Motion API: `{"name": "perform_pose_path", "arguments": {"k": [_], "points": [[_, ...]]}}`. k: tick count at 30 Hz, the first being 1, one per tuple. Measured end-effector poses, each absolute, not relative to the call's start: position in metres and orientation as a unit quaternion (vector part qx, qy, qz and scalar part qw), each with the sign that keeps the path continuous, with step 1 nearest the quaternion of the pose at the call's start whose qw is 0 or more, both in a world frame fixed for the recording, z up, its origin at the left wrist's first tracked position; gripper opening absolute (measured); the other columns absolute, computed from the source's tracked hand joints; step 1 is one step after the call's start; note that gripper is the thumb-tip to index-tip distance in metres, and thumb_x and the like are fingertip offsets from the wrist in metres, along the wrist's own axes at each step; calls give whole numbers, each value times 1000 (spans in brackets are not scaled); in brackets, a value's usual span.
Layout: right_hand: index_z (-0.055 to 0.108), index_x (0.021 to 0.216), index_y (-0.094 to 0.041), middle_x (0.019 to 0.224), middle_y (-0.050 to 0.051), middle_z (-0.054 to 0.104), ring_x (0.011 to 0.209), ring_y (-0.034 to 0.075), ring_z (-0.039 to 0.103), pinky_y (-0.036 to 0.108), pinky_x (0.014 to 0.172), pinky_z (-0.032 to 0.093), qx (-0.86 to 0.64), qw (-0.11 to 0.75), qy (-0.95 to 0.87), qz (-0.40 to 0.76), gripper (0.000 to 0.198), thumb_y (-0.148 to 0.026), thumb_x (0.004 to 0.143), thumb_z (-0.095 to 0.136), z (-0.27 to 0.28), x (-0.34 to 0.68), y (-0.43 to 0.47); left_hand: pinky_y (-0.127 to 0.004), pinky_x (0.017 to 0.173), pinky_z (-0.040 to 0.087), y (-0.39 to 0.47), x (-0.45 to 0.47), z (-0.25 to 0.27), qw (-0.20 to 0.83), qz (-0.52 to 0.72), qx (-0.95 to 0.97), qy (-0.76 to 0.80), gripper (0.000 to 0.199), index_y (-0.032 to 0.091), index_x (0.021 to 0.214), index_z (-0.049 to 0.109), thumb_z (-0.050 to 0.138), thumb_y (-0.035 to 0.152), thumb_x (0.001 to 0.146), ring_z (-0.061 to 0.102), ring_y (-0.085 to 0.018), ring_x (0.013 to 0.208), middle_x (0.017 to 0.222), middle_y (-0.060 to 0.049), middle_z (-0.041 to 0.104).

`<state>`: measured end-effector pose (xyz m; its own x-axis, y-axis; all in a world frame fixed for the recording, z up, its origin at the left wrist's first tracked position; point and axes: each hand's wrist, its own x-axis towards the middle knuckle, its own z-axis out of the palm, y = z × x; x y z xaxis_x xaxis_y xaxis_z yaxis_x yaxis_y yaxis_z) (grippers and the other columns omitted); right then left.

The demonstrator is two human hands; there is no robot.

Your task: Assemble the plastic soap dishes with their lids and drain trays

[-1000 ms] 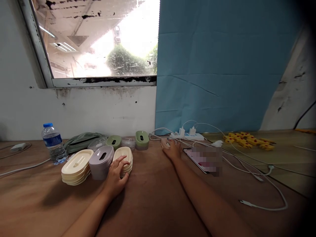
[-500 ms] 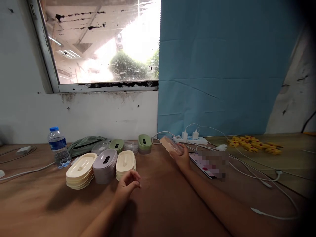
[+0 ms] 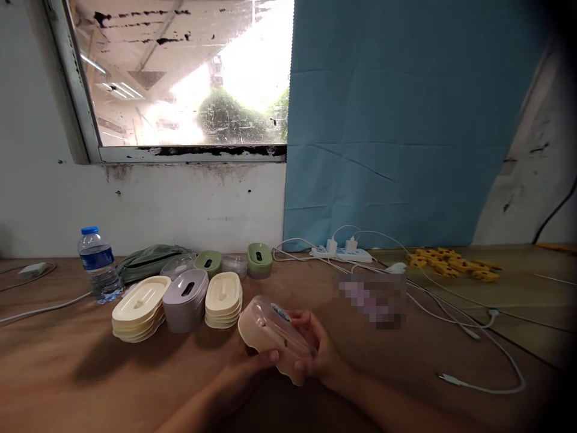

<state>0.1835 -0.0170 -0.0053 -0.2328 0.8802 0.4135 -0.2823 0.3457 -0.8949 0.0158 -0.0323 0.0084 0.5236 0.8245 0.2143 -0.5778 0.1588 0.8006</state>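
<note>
Both hands hold a pale pink plastic container with a clear cover (image 3: 274, 337), tilted above the table at the near centre. My left hand (image 3: 252, 367) has its thumb on the container's near left face; its other fingers are hidden underneath. Fingers of my right hand (image 3: 321, 352) wrap the right end. Left of the hands, cream lids (image 3: 224, 294) are stacked. Beside them are a lilac stack (image 3: 186, 300) with a dark slot in its top and a second cream lid stack (image 3: 140, 307). Two green slotted pieces (image 3: 259, 260) stand behind.
A water bottle (image 3: 98, 264) and a grey-green pouch (image 3: 153, 261) lie at the back left. A power strip (image 3: 347, 255) with white plugs sits by the wall. White cables (image 3: 478, 391) run across the right side, near a blurred-out patch and yellow pieces (image 3: 451, 263).
My right hand has brought the pink container from near the power strip to the near centre. My left hand, previously holding nothing, has moved right and taken hold of it too.
</note>
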Motion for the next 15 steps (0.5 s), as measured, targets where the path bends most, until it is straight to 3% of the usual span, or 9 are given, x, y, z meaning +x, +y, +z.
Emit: {"name": "perform_pose_path", "arguments": {"k": [6, 11, 15], "points": [[45, 90, -27, 98, 4, 53, 94, 23, 53, 35, 78, 43, -238, 553, -564, 565, 50, -46, 52, 73, 5, 185, -18, -43, 94, 30, -34, 13, 15, 759, 470, 428, 141, 69, 16, 125, 38, 67, 14, 63, 49, -29, 107, 112, -13, 56], [48, 98, -26, 108, 6, 56, 97, 25, 54, 38, 83, 41, -225, 563, -520, 602, 49, -57, 62, 60, 2, 190, -8, -44, 95, 28, -29, 7, 5, 808, 436, 377, 120, 45, 10, 112, 50, 58, 27, 72, 48, -29, 107, 105, -13, 60], [51, 94, -26, 99, 6, 64, 89, 25, 60, 40, 80, 43, -256, 624, -460, 577, 47, -63, 65, 52, -5, 197, 15, -43, 92, 31, -25, 5, 3, 827, 446, 324, 107, 37, 12, 105, 55, 50, 34, 76, 51, -28, 101, 96, -10, 63]]}}
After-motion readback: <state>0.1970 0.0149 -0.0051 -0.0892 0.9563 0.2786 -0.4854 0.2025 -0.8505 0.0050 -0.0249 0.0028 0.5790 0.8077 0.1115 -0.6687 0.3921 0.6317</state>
